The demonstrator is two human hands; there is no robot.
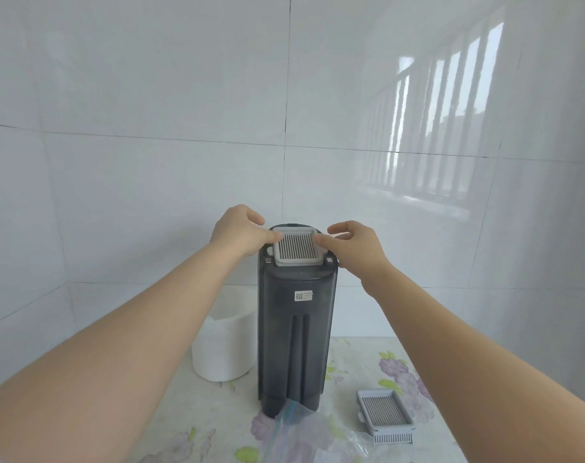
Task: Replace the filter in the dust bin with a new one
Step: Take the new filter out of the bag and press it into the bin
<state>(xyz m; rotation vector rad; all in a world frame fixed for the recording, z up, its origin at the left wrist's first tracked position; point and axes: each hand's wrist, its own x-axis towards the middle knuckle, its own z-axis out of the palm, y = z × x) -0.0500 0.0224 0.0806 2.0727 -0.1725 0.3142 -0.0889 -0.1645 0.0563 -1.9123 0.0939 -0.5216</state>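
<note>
A tall dark grey dust bin [294,332] stands upright on the flowered table. In its top sits a square pleated filter [297,247] with a pale grey frame. My left hand [242,230] pinches the filter's left edge with thumb and fingers. My right hand [352,243] touches its right edge with the fingertips, the other fingers spread. A second filter [386,414] of the same kind lies flat on the table at the front right, away from both hands.
A white round container [222,349] stands just left of the bin. A clear plastic zip bag [304,432] lies in front of the bin's foot. White tiled walls close the table in at the back and left.
</note>
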